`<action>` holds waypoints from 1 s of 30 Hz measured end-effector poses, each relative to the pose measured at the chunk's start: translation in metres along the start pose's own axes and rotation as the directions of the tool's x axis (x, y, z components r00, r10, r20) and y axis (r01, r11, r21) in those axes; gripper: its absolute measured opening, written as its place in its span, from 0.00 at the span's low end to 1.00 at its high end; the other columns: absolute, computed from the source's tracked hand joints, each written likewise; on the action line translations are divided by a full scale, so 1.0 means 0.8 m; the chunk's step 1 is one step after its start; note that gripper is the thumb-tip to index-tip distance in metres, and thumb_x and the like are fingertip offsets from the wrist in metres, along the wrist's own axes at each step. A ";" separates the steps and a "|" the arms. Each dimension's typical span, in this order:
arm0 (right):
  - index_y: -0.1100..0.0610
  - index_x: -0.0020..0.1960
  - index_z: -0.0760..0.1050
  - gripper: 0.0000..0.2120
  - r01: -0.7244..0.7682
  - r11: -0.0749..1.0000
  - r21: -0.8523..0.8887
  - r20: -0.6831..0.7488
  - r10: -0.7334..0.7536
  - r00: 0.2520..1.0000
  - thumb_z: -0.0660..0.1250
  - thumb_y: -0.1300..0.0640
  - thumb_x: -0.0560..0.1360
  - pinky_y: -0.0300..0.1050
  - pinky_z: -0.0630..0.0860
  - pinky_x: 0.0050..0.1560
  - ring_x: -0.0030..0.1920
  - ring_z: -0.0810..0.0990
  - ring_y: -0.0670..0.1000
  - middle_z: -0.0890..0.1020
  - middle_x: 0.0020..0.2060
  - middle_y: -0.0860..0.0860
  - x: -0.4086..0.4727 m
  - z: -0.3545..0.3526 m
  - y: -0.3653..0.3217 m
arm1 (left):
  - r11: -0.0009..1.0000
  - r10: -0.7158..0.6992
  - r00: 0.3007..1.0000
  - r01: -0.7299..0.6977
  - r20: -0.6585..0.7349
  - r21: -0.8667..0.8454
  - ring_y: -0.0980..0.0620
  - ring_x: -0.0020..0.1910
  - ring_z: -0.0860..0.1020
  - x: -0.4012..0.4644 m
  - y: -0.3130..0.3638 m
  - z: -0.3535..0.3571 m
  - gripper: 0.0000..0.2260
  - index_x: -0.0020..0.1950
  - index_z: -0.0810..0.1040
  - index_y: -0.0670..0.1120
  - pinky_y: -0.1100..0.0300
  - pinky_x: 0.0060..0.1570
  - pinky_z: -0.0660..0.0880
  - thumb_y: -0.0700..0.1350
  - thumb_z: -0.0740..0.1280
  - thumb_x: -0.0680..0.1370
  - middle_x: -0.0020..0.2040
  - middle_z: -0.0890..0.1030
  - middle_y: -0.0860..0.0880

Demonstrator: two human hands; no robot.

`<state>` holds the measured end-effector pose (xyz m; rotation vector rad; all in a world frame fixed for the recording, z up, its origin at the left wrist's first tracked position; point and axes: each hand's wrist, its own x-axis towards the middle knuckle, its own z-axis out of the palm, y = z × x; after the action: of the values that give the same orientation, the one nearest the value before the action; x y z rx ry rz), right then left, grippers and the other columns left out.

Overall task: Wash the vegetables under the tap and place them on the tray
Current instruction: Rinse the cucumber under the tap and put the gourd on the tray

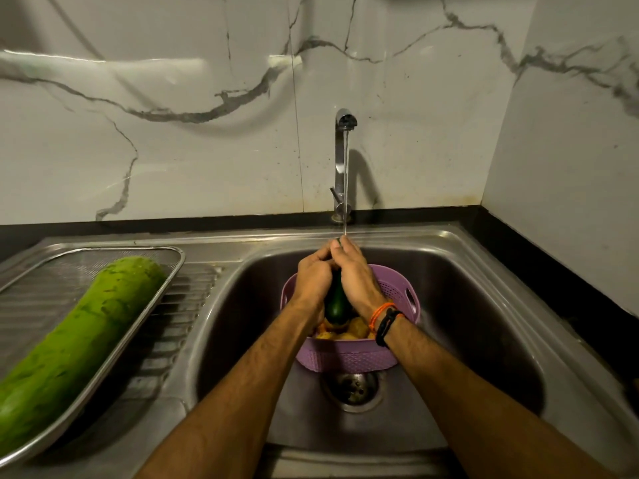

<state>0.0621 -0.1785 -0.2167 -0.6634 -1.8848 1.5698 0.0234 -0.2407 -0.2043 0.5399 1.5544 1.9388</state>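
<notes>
- Broadly, the sink (449, 271) takes up most of the view, its drainboard on the left and its basin on the right with the drain (352, 390) at the bottom.
- On the drainboard sits the tray (169, 267), a steel mesh one, with a long pale green gourd (79, 340) lying in it on a slant; judging by where it lies, that one is already washed.
- At the back stands the tap (342, 160), running, its thin stream falling onto the top of what the hands hold.
- In the basin, over the drain, is a purple basket (345, 357) with yellowish vegetables (356, 328) showing inside; these look not yet washed.
- Above the basket both hands close round a dark green cucumber (336, 302), held nearly upright: the left hand (313, 274) wraps its left side, the right hand (356, 274) its right, fingers curled and meeting near the top under the stream.
- On the right wrist are orange and black bands (385, 318).
- The step in hand appears to be rinsing the cucumber.
- Next it calls for a carry leftward to the tray, setting it beside the gourd with a firm hold, since a wet skin may slip.
</notes>
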 end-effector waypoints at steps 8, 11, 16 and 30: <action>0.55 0.74 0.67 0.21 -0.092 0.973 0.214 -0.136 0.122 0.983 0.60 0.61 0.81 0.53 0.69 0.71 0.68 0.73 0.54 0.73 0.70 0.54 0.008 -0.005 0.003 | 0.996 -0.079 0.997 0.079 -0.007 -0.042 0.47 0.64 0.77 0.013 -0.006 -0.003 0.20 0.70 0.74 0.46 0.50 0.68 0.72 0.34 0.55 0.81 0.66 0.78 0.44; 0.57 0.72 0.69 0.20 -0.099 0.938 0.333 -0.157 0.159 0.975 0.59 0.66 0.80 0.54 0.71 0.69 0.66 0.75 0.55 0.75 0.67 0.56 0.008 -0.009 -0.001 | 0.985 -0.137 0.990 0.136 -0.007 -0.109 0.44 0.62 0.78 0.011 -0.004 -0.006 0.18 0.70 0.74 0.43 0.49 0.65 0.74 0.34 0.53 0.83 0.63 0.80 0.42; 0.58 0.71 0.70 0.19 -0.081 0.874 0.479 -0.153 0.174 0.973 0.57 0.66 0.81 0.52 0.72 0.68 0.64 0.75 0.54 0.76 0.63 0.54 0.002 -0.007 -0.010 | 0.960 -0.192 0.980 0.200 0.060 -0.195 0.45 0.56 0.80 0.005 -0.007 -0.006 0.16 0.70 0.75 0.47 0.52 0.51 0.79 0.44 0.56 0.84 0.60 0.81 0.41; 0.54 0.80 0.53 0.30 -0.043 0.999 -0.032 0.044 0.045 0.998 0.56 0.44 0.82 0.50 0.48 0.79 0.79 0.52 0.49 0.53 0.79 0.49 0.003 0.002 0.000 | 0.992 -0.116 0.993 0.114 0.029 0.052 0.39 0.67 0.75 -0.003 0.004 -0.001 0.16 0.70 0.73 0.41 0.52 0.57 0.74 0.43 0.58 0.84 0.68 0.76 0.39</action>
<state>0.0589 -0.1778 -0.2170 -0.6935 -1.9431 1.5976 0.0242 -0.2430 -0.2008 0.4892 1.5828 1.8007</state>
